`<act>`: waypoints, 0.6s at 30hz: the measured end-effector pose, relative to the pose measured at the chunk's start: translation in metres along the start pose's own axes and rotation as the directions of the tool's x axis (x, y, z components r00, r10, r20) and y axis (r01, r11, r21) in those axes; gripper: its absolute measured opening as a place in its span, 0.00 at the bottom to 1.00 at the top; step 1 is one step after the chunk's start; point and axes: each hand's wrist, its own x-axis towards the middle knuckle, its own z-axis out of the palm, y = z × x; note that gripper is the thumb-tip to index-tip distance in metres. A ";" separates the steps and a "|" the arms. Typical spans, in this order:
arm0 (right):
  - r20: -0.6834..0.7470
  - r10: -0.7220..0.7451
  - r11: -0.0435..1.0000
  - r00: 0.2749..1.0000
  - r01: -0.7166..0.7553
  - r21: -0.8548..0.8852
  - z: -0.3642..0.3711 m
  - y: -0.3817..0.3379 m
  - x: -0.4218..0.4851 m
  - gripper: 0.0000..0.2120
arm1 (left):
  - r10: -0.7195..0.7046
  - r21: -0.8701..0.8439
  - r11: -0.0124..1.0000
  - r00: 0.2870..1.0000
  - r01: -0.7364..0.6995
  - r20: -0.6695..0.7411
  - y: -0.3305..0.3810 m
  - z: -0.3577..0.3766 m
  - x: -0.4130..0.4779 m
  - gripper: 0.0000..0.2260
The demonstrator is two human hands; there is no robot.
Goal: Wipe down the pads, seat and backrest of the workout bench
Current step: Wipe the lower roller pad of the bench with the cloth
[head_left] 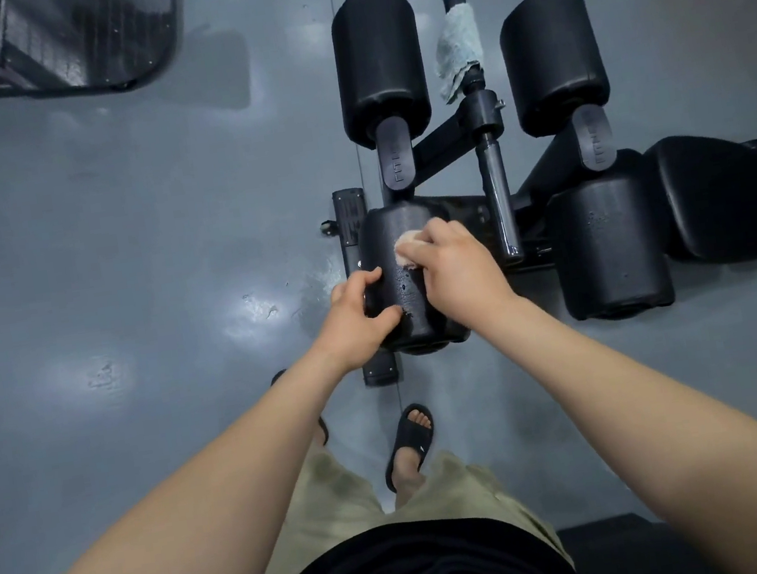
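Raised lettering runs along the two black brackets that carry the roller pads; on the left bracket (395,158) it begins "FIT" and the rest is too dim to read, and the right bracket (594,142) cannot be read.

Seen from above, both bare arms reach forward and down to the near-left pad (420,317) of the black workout bench. The left hand (361,318) grips this pad's left side, fingers curled round it and thumb lying across the top. The right hand (456,266) curls its fingers over a small pale cloth (407,246) and presses it onto the top of the pad.

Three more pads stand apart from the hands: a far-left pad (379,63), a far-right pad (553,57) and a near-right pad (609,244). The padded seat (733,193) lies at the right edge. A light teal rag (458,51) hangs on the centre bar between the far pads.

The floor (145,271) is glossy grey with wet-looking patches — a dark metal frame (55,40) sits far left. Black slide sandals (410,443) show below.
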 end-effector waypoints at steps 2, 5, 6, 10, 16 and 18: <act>0.024 -0.042 0.999 0.999 0.042 0.005 -0.001 -0.002 -0.021 0.17 | 0.000 -0.010 1.000 1.000 0.000 0.016 -0.002 -0.001 -0.001 0.28; 0.060 -0.059 0.998 0.996 0.057 0.037 0.000 -0.004 -0.039 0.18 | 0.000 -0.021 1.000 1.000 0.001 0.031 -0.002 -0.001 -0.004 0.28; 0.065 -0.041 0.998 0.997 0.039 0.042 0.000 -0.004 -0.037 0.17 | -0.001 -0.029 1.000 1.000 0.001 0.027 -0.002 -0.001 -0.004 0.28; 0.035 0.052 0.998 0.998 -0.053 0.045 -0.001 -0.002 -0.001 0.15 | -0.007 -0.037 0.999 1.000 0.007 0.004 0.001 0.002 -0.004 0.27; -0.003 0.091 0.994 0.996 -0.091 0.053 0.002 -0.004 0.008 0.15 | 0.002 -0.069 0.998 1.000 -0.003 -0.018 0.002 0.004 -0.008 0.26; -0.003 0.057 0.997 0.998 -0.057 0.052 0.005 -0.003 -0.014 0.17 | 0.011 -0.081 0.997 1.000 -0.013 -0.027 0.000 0.004 -0.008 0.26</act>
